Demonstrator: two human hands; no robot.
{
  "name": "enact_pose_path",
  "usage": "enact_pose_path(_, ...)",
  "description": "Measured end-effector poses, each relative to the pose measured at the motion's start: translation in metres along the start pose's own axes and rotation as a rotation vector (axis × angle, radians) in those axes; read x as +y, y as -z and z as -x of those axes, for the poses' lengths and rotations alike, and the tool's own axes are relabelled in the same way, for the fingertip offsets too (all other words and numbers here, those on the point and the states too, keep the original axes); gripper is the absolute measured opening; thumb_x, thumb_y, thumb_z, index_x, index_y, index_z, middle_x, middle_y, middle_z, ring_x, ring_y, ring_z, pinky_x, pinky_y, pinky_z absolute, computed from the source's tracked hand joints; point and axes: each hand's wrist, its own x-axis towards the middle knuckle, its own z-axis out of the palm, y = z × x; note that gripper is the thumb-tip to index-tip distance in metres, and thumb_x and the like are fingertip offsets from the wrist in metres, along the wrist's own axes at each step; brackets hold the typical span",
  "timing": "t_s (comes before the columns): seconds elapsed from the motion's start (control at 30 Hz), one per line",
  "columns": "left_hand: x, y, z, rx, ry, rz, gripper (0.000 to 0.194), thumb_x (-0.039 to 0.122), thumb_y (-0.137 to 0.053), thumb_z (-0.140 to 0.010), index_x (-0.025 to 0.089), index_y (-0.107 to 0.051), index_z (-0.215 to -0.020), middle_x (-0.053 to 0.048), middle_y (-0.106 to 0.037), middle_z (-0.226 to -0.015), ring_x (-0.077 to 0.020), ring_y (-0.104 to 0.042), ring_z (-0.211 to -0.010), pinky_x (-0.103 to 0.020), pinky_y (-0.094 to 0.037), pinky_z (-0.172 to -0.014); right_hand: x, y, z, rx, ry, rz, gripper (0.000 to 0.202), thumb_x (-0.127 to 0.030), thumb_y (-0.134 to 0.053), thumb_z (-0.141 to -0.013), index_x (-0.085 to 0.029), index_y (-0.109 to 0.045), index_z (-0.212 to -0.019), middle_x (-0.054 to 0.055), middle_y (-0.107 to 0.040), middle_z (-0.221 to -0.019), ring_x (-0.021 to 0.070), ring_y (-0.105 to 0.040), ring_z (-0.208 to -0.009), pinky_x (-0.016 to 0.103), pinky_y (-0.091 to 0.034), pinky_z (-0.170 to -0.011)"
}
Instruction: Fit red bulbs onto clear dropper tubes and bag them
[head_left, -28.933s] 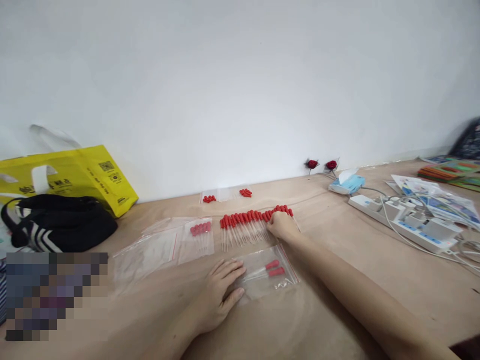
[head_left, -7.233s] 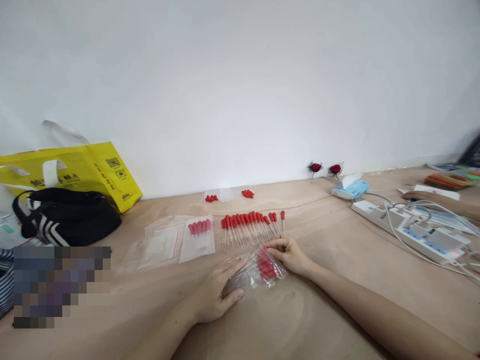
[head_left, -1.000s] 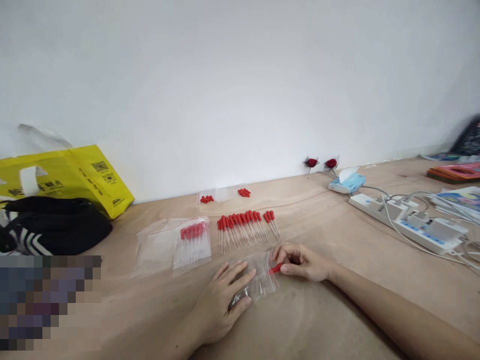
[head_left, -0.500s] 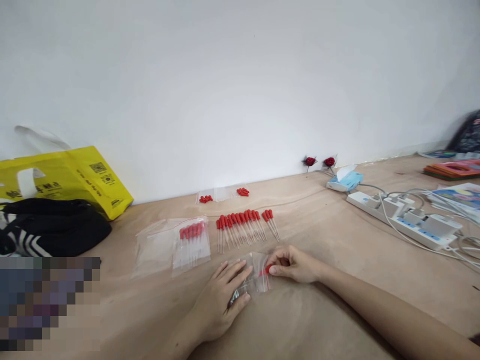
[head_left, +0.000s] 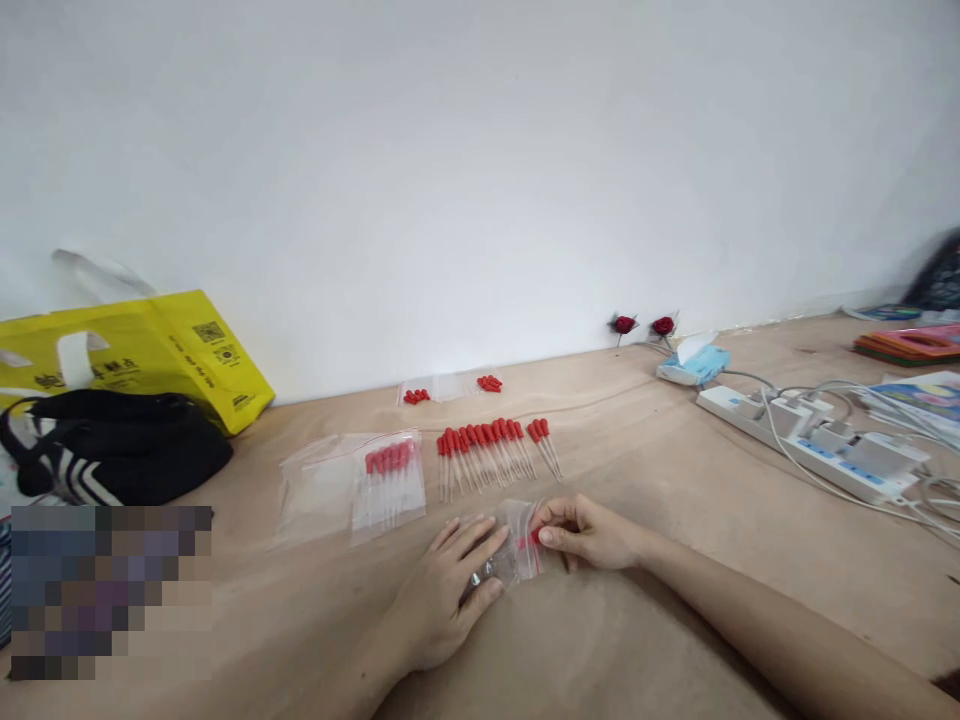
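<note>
Brown tabletop (head_left: pixel 675 620) fills the foreground. The left hand (head_left: pixel 450 600) lies spread and nearly flat on a clear bag (head_left: pixel 510 568), probably to stop it slipping. At that bag's mouth the right hand (head_left: pixel 596 532) pinches a red-topped dropper (head_left: pixel 526 540) by its bulb, seemingly for grip; its stem is hard to make out. Just beyond the hands lies a row of droppers (head_left: pixel 484 437), likely lined up for reach; a second bag (head_left: pixel 413 500) of droppers sits past the left hand.
</note>
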Motion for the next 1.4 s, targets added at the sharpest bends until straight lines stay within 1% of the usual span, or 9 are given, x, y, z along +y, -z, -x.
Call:
enact_pose_path(0.27,0.001,0.005,0.003,-0.012,-0.012,0.080,0.041,0.029,-0.041,-0.087,0.028,-0.039,-0.127,-0.003,-0.041,-0.133,-0.0216,-0.034,-0.123,-0.045,-0.030,-0.100,0.009,0.028,0.001,0.079,-0.117,-0.096,0.039,-0.050,-0.065,-0.062,-0.011,-0.062,-0.065,-0.001,-0.057,-0.054,0.0073,-0.052,-0.049,0.020,-0.041,-0.049)
enact_pose_path(0.43,0.001,0.005,0.003,-0.019,-0.022,0.084,0.041,0.031,-0.046,-0.084,0.030,-0.041,-0.125,-0.003,-0.041,-0.133,-0.0224,-0.035,-0.122,-0.046,-0.031,-0.100,0.013,0.026,-0.001,0.160,-0.124,-0.128,0.033,-0.040,-0.076,-0.049,-0.012,-0.063,-0.060,-0.002,-0.056,-0.050,0.0058,-0.046,-0.045,0.019,-0.037,-0.045)
enact_pose_path(0.63,0.000,0.005,0.002,-0.014,-0.017,0.096,0.041,0.030,-0.046,-0.084,0.029,-0.043,-0.124,-0.003,-0.041,-0.133,-0.0229,-0.035,-0.122,-0.047,-0.030,-0.100,0.014,0.028,0.003,0.039,0.012,-0.006,0.023,-0.036,-0.073,-0.056,-0.016,-0.069,-0.069,-0.002,-0.054,-0.061,0.0058,-0.045,-0.052,0.019,-0.036,-0.048)
enact_pose_path(0.73,0.000,0.005,0.003,-0.004,-0.024,0.105,0.041,0.031,-0.046,-0.084,0.030,-0.042,-0.125,-0.002,-0.041,-0.133,-0.0230,-0.035,-0.122,-0.047,-0.030,-0.099,0.015,0.030,0.003,0.039,0.028,0.004,0.023,-0.039,-0.067,-0.063,-0.017,-0.069,-0.070,-0.001,-0.054,-0.070,0.0059,-0.047,-0.056,0.018,-0.039,-0.049)
enact_pose_path(0.87,0.000,0.005,0.003,-0.013,-0.002,0.095,0.042,0.031,-0.047,-0.084,0.029,-0.043,-0.125,-0.003,-0.040,-0.133,-0.0234,-0.035,-0.122,-0.047,-0.031,-0.099,0.013,0.030,0.003,0.096,-0.074,-0.091,0.035,-0.049,-0.059,-0.068,-0.016,-0.064,-0.078,-0.001,-0.053,-0.068,0.0063,-0.048,-0.055,0.019,-0.041,-0.049)
enact_pose_path(0.97,-0.001,0.004,0.004,0.008,0.002,0.094,0.040,0.032,-0.046,-0.084,0.030,-0.043,-0.124,-0.002,-0.041,-0.133,-0.0232,-0.036,-0.122,-0.046,-0.032,-0.098,0.008,0.026,0.005,0.123,-0.085,-0.106,0.038,-0.048,-0.064,-0.064,-0.016,-0.061,-0.082,-0.001,-0.054,-0.068,0.0064,-0.046,-0.055,0.018,-0.038,-0.048)
enact_pose_path(1.1,-0.003,0.001,0.004,0.019,0.004,0.107,0.040,0.032,-0.047,-0.084,0.031,-0.043,-0.124,-0.002,-0.041,-0.133,-0.0234,-0.036,-0.121,-0.047,-0.032,-0.098,0.007,0.014,0.003,0.203,-0.131,-0.024,0.038,-0.041,-0.076,-0.050,-0.015,-0.055,-0.068,-0.006,-0.047,-0.051,0.0048,-0.038,-0.045,0.017,-0.028,-0.040)
enact_pose_path(1.23,-0.003,0.001,0.004,0.018,0.006,0.108,0.041,0.032,-0.046,-0.084,0.031,-0.042,-0.125,-0.002,-0.041,-0.133,-0.0236,-0.036,-0.122,-0.047,-0.032,-0.098,0.013,0.007,-0.002,0.315,-0.129,-0.078,0.040,-0.047,-0.071,-0.053,-0.016,-0.046,-0.058,-0.007,-0.046,-0.045,0.0055,-0.040,-0.041,0.018,-0.028,-0.039)
enact_pose_path(1.4,0.000,0.004,0.005,0.014,0.035,0.110,0.043,0.033,-0.048,-0.082,0.029,-0.043,-0.125,-0.004,-0.042,-0.132,-0.0245,-0.038,-0.120,-0.046,-0.033,-0.097,0.016,0.005,-0.005,0.420,-0.113,-0.119,0.042,-0.049,-0.070,-0.054,-0.018,-0.044,-0.061,-0.007,-0.049,-0.045,0.0059,-0.042,-0.038,0.018,-0.029,-0.037)
